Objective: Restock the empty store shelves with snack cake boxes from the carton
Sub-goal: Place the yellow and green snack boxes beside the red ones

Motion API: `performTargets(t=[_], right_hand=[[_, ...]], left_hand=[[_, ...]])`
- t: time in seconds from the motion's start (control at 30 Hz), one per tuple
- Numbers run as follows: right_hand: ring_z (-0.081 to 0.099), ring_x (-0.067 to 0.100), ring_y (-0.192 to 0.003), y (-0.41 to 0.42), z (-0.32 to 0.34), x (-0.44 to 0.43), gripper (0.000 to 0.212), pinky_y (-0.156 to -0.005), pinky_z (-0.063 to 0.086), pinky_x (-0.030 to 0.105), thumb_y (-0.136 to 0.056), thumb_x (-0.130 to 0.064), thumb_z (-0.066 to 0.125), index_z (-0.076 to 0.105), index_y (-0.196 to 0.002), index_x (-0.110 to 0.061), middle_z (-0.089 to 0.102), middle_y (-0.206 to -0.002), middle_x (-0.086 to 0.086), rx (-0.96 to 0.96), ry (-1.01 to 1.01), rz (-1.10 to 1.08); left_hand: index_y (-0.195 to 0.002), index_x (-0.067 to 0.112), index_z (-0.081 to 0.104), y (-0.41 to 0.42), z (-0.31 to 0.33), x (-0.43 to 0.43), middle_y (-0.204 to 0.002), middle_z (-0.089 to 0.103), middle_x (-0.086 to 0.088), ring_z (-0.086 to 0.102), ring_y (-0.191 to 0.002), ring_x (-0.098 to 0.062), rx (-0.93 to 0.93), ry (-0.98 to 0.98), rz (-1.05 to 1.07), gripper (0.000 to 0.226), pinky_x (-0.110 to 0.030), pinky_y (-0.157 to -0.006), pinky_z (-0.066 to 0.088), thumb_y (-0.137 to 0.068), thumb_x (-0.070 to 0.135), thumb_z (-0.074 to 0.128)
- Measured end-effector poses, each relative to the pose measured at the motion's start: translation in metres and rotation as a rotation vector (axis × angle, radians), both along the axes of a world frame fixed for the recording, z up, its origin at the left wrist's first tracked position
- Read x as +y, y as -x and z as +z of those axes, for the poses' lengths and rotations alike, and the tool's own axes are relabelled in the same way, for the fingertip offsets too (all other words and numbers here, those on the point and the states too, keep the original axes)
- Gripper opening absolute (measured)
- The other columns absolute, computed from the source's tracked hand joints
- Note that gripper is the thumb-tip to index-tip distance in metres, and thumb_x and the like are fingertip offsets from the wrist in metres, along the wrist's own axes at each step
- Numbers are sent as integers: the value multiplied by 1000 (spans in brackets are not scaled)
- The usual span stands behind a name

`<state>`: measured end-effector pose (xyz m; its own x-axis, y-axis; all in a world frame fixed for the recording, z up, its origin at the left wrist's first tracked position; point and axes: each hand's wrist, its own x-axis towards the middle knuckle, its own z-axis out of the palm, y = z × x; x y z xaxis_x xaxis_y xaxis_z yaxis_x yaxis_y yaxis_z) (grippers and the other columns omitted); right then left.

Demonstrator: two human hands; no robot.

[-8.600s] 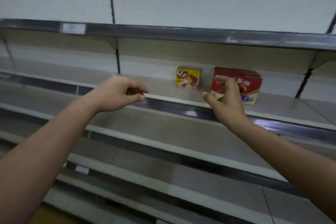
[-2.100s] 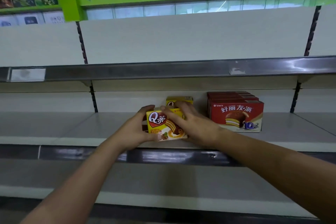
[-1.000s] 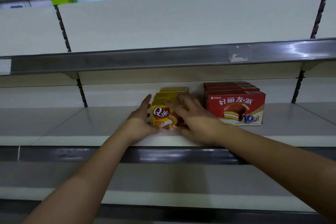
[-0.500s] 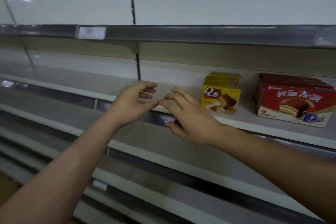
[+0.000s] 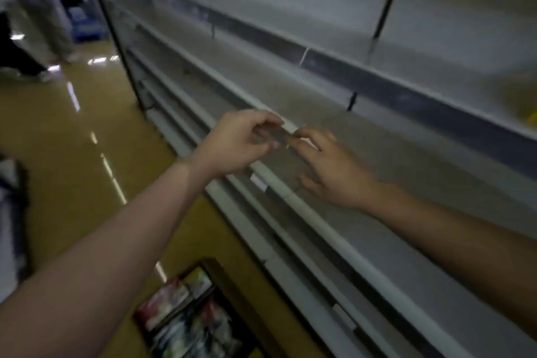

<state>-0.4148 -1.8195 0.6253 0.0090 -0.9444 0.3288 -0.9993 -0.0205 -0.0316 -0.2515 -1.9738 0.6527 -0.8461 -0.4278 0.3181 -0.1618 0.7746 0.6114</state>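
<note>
Shelves (image 5: 319, 131): several long grey tiers are seen running diagonally across the view, bare along the stretch in front of the hands. A yellow patch at the far right edge is too blurred to be identified.
Floor (image 5: 72, 139): a tan, glossy aisle is seen to the left of the shelving.
Bystander (image 5: 49, 23): the legs of a person are seen at the upper left, well apart from the work.
Carton (image 5: 220, 273): it stands open on the floor at the bottom of the view, just beside the base of the shelving and below the left forearm.
Snack cake boxes (image 5: 186, 317): they are packed inside the carton, red and yellow faces upward, heavily blurred. They are judged light and stiff-walled, with glossy printed card that may slip and corners that may be dented. Each is best taken across two opposite long sides rather than by a flap or a corner.
Left hand (image 5: 238, 142): it is held over the front edge of a middle tier with fingers loosely curled, and nothing is seen in it.
Right hand (image 5: 334, 171): it is held over the same tier, just beside the left, with fingers relaxed and slightly spread, and nothing is held.
Next step: a reach down to the carton is judged to be called for.
</note>
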Motion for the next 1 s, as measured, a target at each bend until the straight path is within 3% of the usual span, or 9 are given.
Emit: performTargets(t=[0.2, 0.37, 0.47, 0.6, 0.73, 0.87, 0.93, 1.0], right_hand=[[52, 39, -120, -40, -102, -30, 61, -100, 45, 46, -90, -32, 66, 49, -142, -6, 51, -134, 19, -121, -186, 122], [51, 39, -122, -68, -192, -44, 62, -95, 51, 50, -90, -32, 71, 50, -142, -4, 49, -137, 19, -180, -422, 201], [39, 35, -135, -85, -249, -45, 64, -106, 43, 48, -96, -36, 64, 43, -149, -7, 40, -148, 15, -225, -581, 206], [36, 35, -138, -103, -327, -37, 65, -109, 39, 45, -97, -38, 61, 40, -149, -5, 36, -151, 16, -253, -811, 212], [36, 32, -136, -116, -403, -20, 65, -106, 42, 44, -97, -39, 60, 38, -150, -8, 37, -148, 15, -280, -990, 230], [41, 32, -131, -122, -476, -8, 65, -102, 45, 44, -97, -41, 60, 38, -148, -8, 37, -147, 16, -267, -1145, 233], [43, 33, -128, -125, -512, -2, 62, -101, 45, 44, -97, -39, 61, 42, -144, -4, 38, -145, 18, -260, -1199, 233], [45, 33, -126, -127, -548, 3, 62, -100, 46, 44, -96, -40, 62, 44, -142, -3, 39, -144, 19, -236, -1268, 221]], left_hand=[[-127, 13, 67, -68, -97, -8, -119, 71, -1, 69, -100, -13, -188, -202, 179, 38, -37, -91, 57, -89, 14, 76], [-130, 17, 65, -111, -187, 1, -122, 70, 0, 68, -104, -16, -361, -319, 271, 38, -30, -90, 54, -93, 19, 72], [-129, 16, 65, -137, -247, 16, -118, 70, 0, 68, -100, -17, -415, -412, 312, 37, -31, -87, 56, -93, 19, 72], [-128, 10, 67, -164, -323, 43, -115, 70, -2, 66, -95, -13, -505, -482, 321, 38, -8, -76, 46, -91, 14, 75], [-137, 18, 60, -176, -398, 68, -126, 67, 2, 65, -110, -17, -726, -552, 284, 41, -26, -88, 49, -96, 22, 68], [-143, 17, 54, -189, -469, 97, -135, 63, -5, 60, -123, -24, -850, -598, 273, 48, -28, -95, 45, -97, 22, 65], [-147, 19, 49, -189, -503, 112, -138, 60, -9, 56, -126, -28, -948, -591, 222, 53, -36, -99, 49, -97, 26, 64], [-148, 20, 47, -185, -534, 127, -134, 58, -12, 56, -123, -31, -1045, -578, 150, 53, -39, -94, 51, -97, 25, 62]])
